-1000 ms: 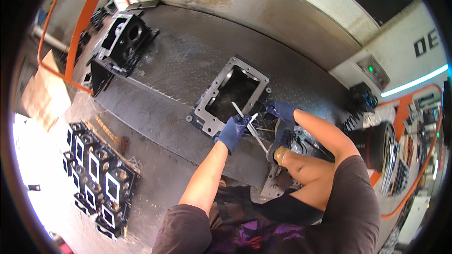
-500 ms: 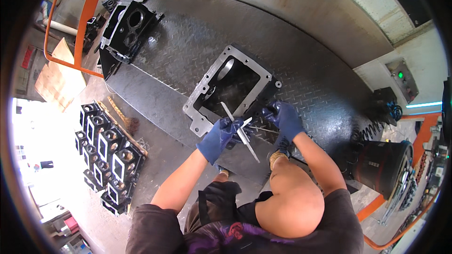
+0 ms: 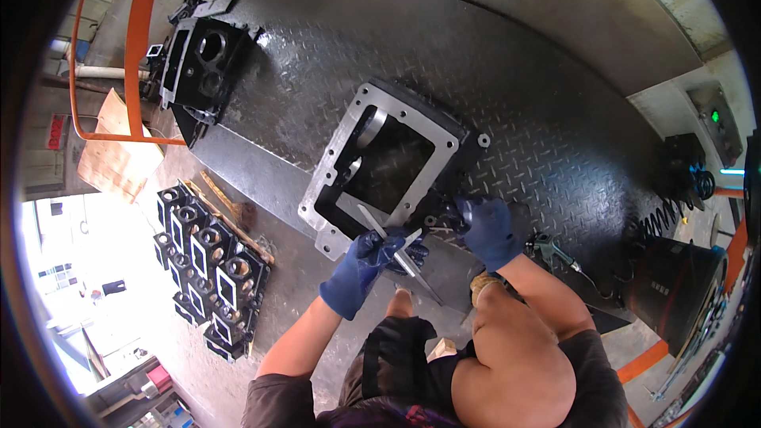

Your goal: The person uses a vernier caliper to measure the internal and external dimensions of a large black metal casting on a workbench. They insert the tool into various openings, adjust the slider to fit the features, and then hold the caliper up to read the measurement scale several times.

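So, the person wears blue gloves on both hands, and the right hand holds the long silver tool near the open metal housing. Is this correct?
Not quite: the head view shows that the left hand holds the long silver tool, near the open metal housing. The blue gloves are as you say.

Lower left is totally blown out, just white glare, while the dark tread plate (image 3: 507,71) is pretty dim with shiny streaks on it. Inside the metal housing (image 3: 420,125) it's mostly shadow. Fisheye bends the back wall (image 3: 555,0) hard, corners go black, right hand (image 3: 490,231) looks slightly soft.
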A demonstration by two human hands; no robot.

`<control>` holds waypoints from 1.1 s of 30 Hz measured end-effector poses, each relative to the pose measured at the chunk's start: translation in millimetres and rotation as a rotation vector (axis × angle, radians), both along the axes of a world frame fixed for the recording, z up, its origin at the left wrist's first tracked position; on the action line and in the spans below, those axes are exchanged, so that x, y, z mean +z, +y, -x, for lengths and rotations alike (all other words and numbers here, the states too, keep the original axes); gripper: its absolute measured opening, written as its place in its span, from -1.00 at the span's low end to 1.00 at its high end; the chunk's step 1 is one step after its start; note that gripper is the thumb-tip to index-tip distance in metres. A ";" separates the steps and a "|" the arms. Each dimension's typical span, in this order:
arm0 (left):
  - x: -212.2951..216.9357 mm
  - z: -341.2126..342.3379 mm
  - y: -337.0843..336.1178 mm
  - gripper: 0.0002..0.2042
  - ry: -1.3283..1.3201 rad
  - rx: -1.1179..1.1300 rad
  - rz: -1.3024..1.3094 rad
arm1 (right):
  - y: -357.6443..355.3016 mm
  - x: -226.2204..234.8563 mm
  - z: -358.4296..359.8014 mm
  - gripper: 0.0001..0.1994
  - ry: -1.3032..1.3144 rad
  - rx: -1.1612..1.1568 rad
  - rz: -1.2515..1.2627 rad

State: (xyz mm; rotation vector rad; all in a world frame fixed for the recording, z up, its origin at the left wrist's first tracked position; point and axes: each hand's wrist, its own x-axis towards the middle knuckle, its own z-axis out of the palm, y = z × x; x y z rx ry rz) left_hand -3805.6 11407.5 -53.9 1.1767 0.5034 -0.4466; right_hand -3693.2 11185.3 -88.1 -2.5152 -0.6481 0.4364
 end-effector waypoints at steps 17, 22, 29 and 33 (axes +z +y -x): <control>16.4 -9.5 -10.5 -0.71 0.017 0.054 0.037 | -54.6 -7.8 -3.5 -0.51 0.065 -0.177 -0.469; 19.7 -11.1 -15.5 -0.71 0.062 0.067 -0.017 | -212.6 -52.2 45.2 -0.36 -0.266 -0.327 0.107; 22.7 -15.8 -16.2 -0.70 0.010 0.028 0.026 | -251.8 -97.4 67.8 -0.39 -0.004 -0.335 0.570; 24.9 -21.3 -19.8 -0.69 0.011 0.005 0.058 | -276.1 -73.2 12.6 -0.46 -0.079 -0.731 0.374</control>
